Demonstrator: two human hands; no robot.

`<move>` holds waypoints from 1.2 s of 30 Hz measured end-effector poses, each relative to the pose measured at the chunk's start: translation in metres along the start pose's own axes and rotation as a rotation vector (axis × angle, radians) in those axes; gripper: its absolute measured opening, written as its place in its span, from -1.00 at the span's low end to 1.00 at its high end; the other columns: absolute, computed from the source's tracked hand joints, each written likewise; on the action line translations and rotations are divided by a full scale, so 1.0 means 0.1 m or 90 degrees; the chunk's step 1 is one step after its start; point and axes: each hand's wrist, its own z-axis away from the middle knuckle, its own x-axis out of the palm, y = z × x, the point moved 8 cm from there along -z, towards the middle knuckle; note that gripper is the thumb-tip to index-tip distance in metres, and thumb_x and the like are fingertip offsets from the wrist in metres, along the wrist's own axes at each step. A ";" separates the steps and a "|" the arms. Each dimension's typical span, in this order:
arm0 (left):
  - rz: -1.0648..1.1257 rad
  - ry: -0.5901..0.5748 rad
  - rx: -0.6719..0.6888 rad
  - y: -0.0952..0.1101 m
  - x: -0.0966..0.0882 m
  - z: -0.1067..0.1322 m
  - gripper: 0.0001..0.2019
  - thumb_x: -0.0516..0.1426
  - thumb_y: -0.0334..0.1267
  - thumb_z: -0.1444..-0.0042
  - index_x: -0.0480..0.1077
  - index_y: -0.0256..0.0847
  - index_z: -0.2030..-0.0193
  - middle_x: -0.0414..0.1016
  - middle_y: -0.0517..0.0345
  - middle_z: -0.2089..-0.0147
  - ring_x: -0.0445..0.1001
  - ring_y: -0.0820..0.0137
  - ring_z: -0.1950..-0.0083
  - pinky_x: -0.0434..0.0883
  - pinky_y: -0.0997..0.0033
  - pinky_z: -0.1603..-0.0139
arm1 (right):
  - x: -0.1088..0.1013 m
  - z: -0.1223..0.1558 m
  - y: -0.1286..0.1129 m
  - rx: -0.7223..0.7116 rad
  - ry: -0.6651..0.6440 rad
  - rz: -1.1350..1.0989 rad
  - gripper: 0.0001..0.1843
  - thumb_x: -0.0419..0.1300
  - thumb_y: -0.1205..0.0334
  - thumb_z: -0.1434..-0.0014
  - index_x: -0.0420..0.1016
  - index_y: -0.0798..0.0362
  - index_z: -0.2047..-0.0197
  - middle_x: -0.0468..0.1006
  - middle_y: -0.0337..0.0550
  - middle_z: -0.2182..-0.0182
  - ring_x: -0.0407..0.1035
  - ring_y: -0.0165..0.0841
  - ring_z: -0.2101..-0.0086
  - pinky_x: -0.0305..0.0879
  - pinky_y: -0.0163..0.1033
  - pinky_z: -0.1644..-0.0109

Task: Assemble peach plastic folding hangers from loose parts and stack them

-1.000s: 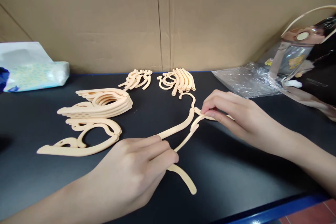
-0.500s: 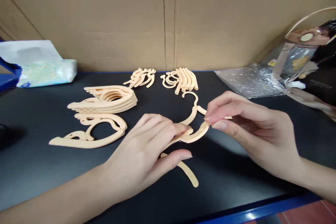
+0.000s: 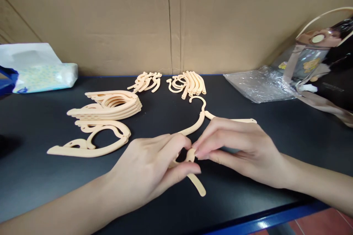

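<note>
A peach plastic hanger (image 3: 196, 121) lies on the black table (image 3: 248, 191), its hook pointing away from me. My left hand (image 3: 154, 169) pinches the hanger's near arm with thumb and fingers. My right hand (image 3: 234, 150) meets it fingertip to fingertip, closed on a small folded part of the same hanger (image 3: 190, 154). A loose end of the arm (image 3: 198, 187) sticks out below my left thumb. The hanger's other arm (image 3: 242, 120) shows behind my right hand.
A stack of folded hangers (image 3: 110, 106) and one flat hanger (image 3: 91, 141) lie at left. Two heaps of small hook pieces (image 3: 146, 82) (image 3: 189, 83) sit at the back. A tissue pack (image 3: 41, 73) is far left, a clear plastic bag (image 3: 259, 84) and a handbag (image 3: 325, 62) at right. Cardboard wall behind.
My right hand has moved down and left, bringing the hanger's bar to my left fingertips. The hands, apart a second ago, now touch over the folded part.
</note>
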 end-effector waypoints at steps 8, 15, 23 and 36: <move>-0.126 -0.011 0.089 0.14 -0.01 -0.02 -0.78 -0.01 -0.17 -0.39 0.21 -0.19 0.29 0.26 0.32 0.49 0.25 0.50 0.58 0.08 0.46 0.59 | 0.02 0.02 -0.04 -0.036 -0.004 0.078 -0.90 0.18 0.39 -0.31 0.53 0.06 0.19 0.59 -0.20 0.32 0.44 -0.45 0.32 0.39 -0.33 0.18; -0.195 -0.039 0.055 0.07 0.00 -0.03 -0.83 -0.09 -0.32 -0.36 0.13 -0.15 0.31 0.30 0.29 0.47 0.30 0.47 0.55 0.14 0.46 0.58 | 0.00 0.02 0.05 -0.029 -0.029 0.172 -0.85 0.13 0.40 -0.33 0.48 0.05 0.08 0.56 -0.18 0.26 0.41 -0.39 0.25 0.34 -0.26 0.09; -0.334 -0.062 -0.103 -0.22 -0.08 0.00 -0.79 -0.15 -0.33 -0.32 0.05 -0.12 0.39 0.24 0.33 0.60 0.21 0.46 0.68 -0.03 0.48 0.66 | -0.10 0.07 0.69 0.134 -0.109 0.309 -0.66 0.18 0.21 -0.31 0.43 0.03 -0.14 0.41 -0.02 -0.04 0.30 -0.20 -0.06 0.28 -0.06 -0.15; -0.347 -0.249 -0.256 -0.45 0.12 0.06 -0.71 -0.03 -0.02 -0.34 0.14 -0.13 0.34 0.48 0.25 0.51 0.52 0.25 0.55 -0.03 0.48 0.64 | -0.11 0.05 0.78 0.159 -0.159 0.174 -0.89 0.03 0.25 -0.40 0.37 -0.02 0.14 0.45 -0.13 0.03 0.30 -0.28 -0.01 0.23 -0.15 -0.10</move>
